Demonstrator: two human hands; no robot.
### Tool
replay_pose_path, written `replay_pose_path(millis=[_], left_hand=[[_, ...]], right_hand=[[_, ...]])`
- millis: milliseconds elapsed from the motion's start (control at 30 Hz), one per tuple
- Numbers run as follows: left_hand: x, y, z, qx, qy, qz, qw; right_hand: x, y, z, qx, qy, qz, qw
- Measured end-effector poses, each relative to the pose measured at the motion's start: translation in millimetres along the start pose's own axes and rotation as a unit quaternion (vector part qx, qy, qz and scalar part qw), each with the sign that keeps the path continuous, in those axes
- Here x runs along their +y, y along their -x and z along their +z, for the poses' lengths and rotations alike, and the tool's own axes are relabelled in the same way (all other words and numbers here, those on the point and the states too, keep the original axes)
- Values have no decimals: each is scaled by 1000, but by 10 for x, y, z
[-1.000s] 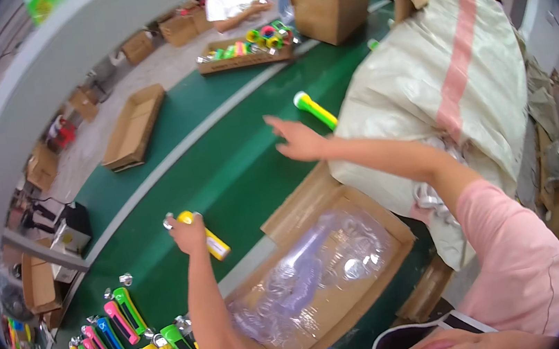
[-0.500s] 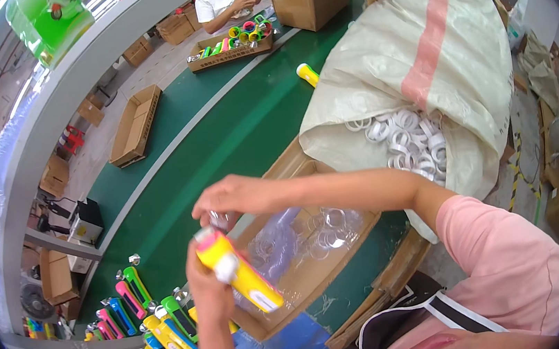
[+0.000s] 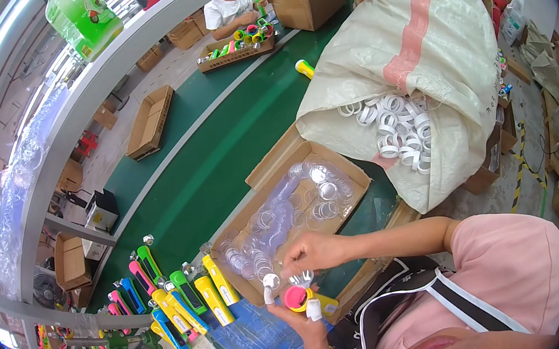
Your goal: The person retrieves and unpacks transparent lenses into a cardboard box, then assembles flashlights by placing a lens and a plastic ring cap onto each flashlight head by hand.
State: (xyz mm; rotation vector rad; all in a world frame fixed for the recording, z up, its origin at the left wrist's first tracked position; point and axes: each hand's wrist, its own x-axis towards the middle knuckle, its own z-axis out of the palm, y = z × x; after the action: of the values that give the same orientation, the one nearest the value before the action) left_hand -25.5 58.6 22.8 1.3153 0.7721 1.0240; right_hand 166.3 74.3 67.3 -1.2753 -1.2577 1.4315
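Note:
My left hand (image 3: 306, 321) is closed round a yellow flashlight (image 3: 329, 304) whose pink-rimmed open end (image 3: 295, 297) faces up. White covers (image 3: 313, 309) sit on some of its fingers. Just above that open end, my right hand (image 3: 313, 251) has its fingers drawn together, pointing down. Small shiny bits (image 3: 300, 278) show under its fingertips; whether it grips them I cannot tell. Beyond both hands, a shallow cardboard box (image 3: 359, 189) holds clear plastic rings (image 3: 326, 209) and purplish film. Two yellow flashlights (image 3: 214, 301) lie by the box's left end.
More coloured flashlights (image 3: 185, 290) lie in a row at left on the green belt (image 3: 221, 155). A big woven sack (image 3: 345, 83) spills white rings (image 3: 399, 128) at right. Across the belt, a person (image 3: 231, 9) works behind a box of flashlight parts (image 3: 237, 55). A metal frame (image 3: 47, 154) stands left.
Both hands have come down and right, nearer my body. The flashlight in my left hand now shows an open pink end. Yellow flashlights by the box are now in sight. The view has shifted.

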Motion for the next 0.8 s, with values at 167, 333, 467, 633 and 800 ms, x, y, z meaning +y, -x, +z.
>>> replay_pose_path(millis=[167,333,467,633,800], left_hand=[[-122,155,132,11,-45,35,998],[-249,186,247,-2,-38,57,998],[-373,226,286,27,-49,50,997],[-436,24,410,40,-63,55,996],[-464,-53,325,86,-148,70,983]], right_hand=[[-34,346,231,7,26,-40,999],[-42,448,290,103,274,-206,934],[93,480,346,155,325,-197,912],[215,366,247,204,326,-195,903],[166,295,-50,148,193,-238,940]])
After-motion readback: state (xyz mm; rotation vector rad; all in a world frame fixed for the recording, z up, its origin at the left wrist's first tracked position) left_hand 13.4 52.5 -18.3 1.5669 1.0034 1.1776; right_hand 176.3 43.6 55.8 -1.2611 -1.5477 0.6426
